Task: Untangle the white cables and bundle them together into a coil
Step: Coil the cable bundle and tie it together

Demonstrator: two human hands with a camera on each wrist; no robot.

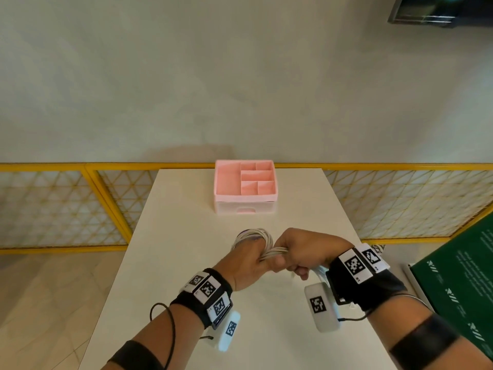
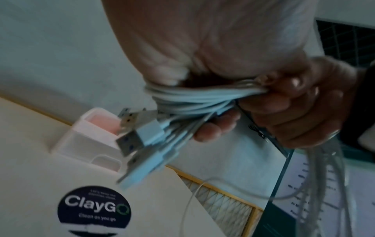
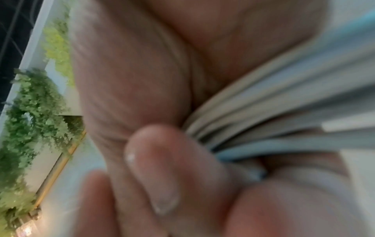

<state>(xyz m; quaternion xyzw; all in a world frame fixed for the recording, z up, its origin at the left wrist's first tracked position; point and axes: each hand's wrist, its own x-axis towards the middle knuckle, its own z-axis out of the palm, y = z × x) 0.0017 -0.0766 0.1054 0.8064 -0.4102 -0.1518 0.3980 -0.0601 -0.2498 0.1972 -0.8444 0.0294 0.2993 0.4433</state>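
Note:
A bundle of white cables (image 1: 257,236) is looped round my left hand (image 1: 246,259) above the middle of the white table (image 1: 186,209). My right hand (image 1: 298,253) grips the gathered strands just to the right of the left hand. In the left wrist view the white cables (image 2: 192,99) wrap round the left hand (image 2: 202,48), with several USB plugs (image 2: 138,133) sticking out below, and the right hand (image 2: 294,104) is clenched on the strands. Loose cable lengths (image 2: 324,176) hang down from that fist. The right wrist view is blurred, showing cable strands (image 3: 284,104) pressed under curled fingers (image 3: 158,160).
A pink compartment organiser (image 1: 244,185) with a small drawer stands at the far end of the table. A yellow mesh fence (image 1: 66,204) runs behind and beside the table. A green board (image 1: 458,276) leans at the right. A round ClayGo sticker (image 2: 94,208) lies on the tabletop.

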